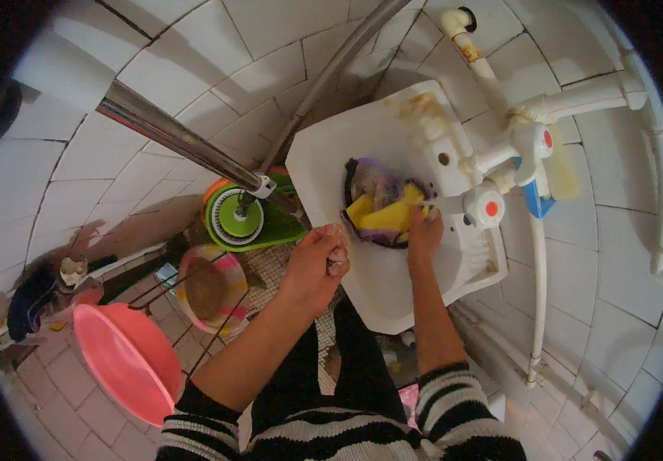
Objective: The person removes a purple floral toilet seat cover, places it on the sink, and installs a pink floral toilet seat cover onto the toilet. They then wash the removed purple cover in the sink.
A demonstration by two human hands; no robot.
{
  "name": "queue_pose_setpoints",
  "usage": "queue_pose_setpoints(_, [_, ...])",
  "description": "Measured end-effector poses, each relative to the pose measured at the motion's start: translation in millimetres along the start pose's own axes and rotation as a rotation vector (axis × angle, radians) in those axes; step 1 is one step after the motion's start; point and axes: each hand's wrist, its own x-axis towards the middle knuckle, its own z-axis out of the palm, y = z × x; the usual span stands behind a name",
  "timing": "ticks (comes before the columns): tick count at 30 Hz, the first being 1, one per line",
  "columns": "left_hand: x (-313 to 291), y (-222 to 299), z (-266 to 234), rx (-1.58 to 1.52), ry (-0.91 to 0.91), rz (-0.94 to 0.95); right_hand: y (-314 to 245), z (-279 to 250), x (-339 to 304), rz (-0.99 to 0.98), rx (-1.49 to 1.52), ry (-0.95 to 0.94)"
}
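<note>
A white washbasin (374, 288) stands in front of me, with water coming from the tap over it. In its bowl lies a bundle of wet fabric (381, 236), purple and black-edged, with a bright yellow cloth (384, 218) on top. My right hand (425, 232) reaches into the bowl and grips the right end of the yellow cloth, its fingertips partly hidden. Above the basin's left edge, my left hand (320, 261) is closed with the fingers curled in. Whether anything small is inside it does not show.
White tap valves with red dots (491, 208) and pipes run along the right wall. A metal pole (185, 142) slants in from the left. Below it stand a green spin-mop bucket (238, 217), a pink-and-yellow basin (228, 269) and a pink tub (128, 357).
</note>
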Motion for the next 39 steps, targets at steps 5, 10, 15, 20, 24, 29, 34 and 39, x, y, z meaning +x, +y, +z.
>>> queue_pose_setpoints(5, [6.9, -2.9, 3.6, 0.106, 0.005, 0.043, -33.1, -17.0, -50.5, -0.670, -1.053, -0.130])
queue_pose_setpoints(10, [27.7, -13.6, 3.0, 0.152, -0.055, -0.015, 6.6, 24.8, -7.7, -0.927, -1.076, -0.232])
queue_pose_setpoints(15, [33.4, -5.4, -3.5, 0.103, -0.033, -0.073, 15.6, 58.4, 22.1, -0.784, -1.026, -0.203])
queue_pose_setpoints(20, [33.9, -6.8, -19.4, 0.141, -0.109, 0.013, -14.9, 72.9, 53.9, -0.470, -0.870, -0.277])
queue_pose_setpoints(24, [30.3, -14.9, -14.9, 0.222, -0.070, 0.056, 1.8, 53.0, 64.1, -0.295, -0.218, -0.033])
queue_pose_setpoints(29, [18.9, -11.5, 1.3, 0.400, -0.043, 0.200, -21.2, 9.3, -6.1, -0.144, 0.052, 0.182])
queue_pose_setpoints(34, [38.6, -16.1, 3.1, 0.456, -0.164, 0.246, 3.5, -42.9, -44.8, -0.684, -0.534, -0.257])
queue_pose_setpoints(39, [48.3, -17.1, 3.0, 0.659, -0.146, 0.344, 1.0, 4.6, -46.7, -0.847, -1.235, -0.111])
